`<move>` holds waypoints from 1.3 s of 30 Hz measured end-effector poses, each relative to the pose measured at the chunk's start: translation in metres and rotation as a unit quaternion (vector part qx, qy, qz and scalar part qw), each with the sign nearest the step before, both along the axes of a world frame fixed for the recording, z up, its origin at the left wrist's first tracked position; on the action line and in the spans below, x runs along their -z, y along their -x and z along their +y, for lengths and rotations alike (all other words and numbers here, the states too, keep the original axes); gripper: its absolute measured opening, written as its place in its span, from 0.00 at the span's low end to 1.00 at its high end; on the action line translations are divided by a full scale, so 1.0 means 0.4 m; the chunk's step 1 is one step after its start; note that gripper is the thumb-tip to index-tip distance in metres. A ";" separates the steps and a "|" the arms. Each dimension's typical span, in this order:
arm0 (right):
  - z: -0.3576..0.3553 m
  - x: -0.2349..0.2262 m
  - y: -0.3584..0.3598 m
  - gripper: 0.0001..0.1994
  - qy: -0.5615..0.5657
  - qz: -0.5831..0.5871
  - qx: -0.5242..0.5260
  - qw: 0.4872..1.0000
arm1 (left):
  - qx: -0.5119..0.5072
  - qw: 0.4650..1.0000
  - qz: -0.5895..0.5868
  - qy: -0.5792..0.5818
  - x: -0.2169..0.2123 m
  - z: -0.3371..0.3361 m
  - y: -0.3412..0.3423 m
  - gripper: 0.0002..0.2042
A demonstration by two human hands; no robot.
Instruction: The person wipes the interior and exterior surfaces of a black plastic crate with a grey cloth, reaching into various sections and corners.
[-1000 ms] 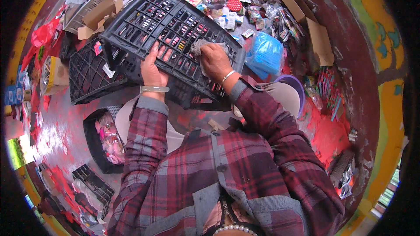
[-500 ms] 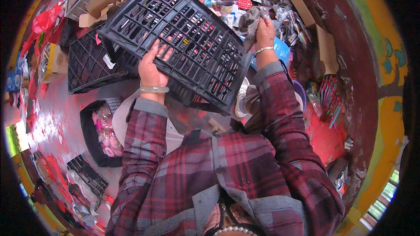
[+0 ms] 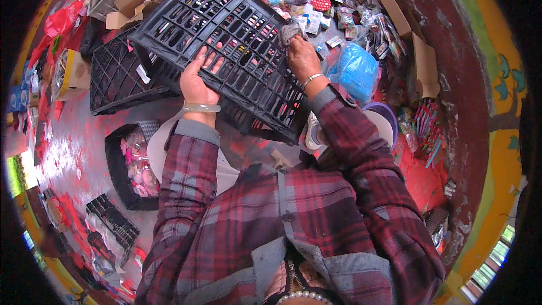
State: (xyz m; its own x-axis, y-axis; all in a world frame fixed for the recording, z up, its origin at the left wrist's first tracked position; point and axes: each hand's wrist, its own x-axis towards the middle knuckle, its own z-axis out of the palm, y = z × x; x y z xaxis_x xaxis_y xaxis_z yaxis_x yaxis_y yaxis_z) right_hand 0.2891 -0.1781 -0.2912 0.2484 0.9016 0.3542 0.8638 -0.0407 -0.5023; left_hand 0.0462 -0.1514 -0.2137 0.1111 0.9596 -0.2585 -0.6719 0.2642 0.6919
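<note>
A black plastic crate (image 3: 237, 93) with a slotted grid face is tilted up in front of me. My left hand (image 3: 199, 82) grips its near left edge, fingers passing through the slots. My right hand (image 3: 304, 59) is closed on a bunched grey cloth (image 3: 288, 33), which lies against the crate's far right edge. Through the slots, small dark, pink and yellow bits show; I cannot make out what they are. Just right of my right hand is a blue plastic-wrapped package (image 3: 355, 70).
Another black crate (image 3: 121, 73) stands at the left, with a dark bin (image 3: 116, 164) of pink items nearer me. Small packaged goods (image 3: 316, 3) are heaped at the far side. An open cardboard box (image 3: 424, 68) and colourful sticks (image 3: 426, 121) lie on the right.
My right hand has moved left with the cloth, from beyond the crate's right side onto its edge. More of the blue package shows. My left hand keeps its hold on the crate.
</note>
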 end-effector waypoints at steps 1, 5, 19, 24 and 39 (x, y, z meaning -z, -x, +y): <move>-0.002 -0.005 -0.006 0.07 0.021 -0.014 -0.027 0.999 | 0.003 1.000 -0.004 0.002 -0.006 -0.003 -0.004 0.19; -0.014 -0.032 -0.020 0.07 0.053 0.009 -0.113 0.992 | -0.005 1.000 0.000 -0.017 -0.001 -0.005 -0.003 0.18; -0.029 -0.191 -0.155 0.14 0.151 0.255 -0.167 0.941 | 0.011 0.999 -0.029 -0.023 0.000 -0.013 0.010 0.19; 0.042 -0.088 -0.291 0.13 0.047 0.096 -0.013 0.994 | -0.018 1.000 -0.002 0.012 -0.007 0.004 0.002 0.18; -0.008 -0.029 -0.198 0.09 0.276 -0.262 -0.105 0.919 | -0.051 0.999 0.008 0.016 0.002 0.007 0.005 0.18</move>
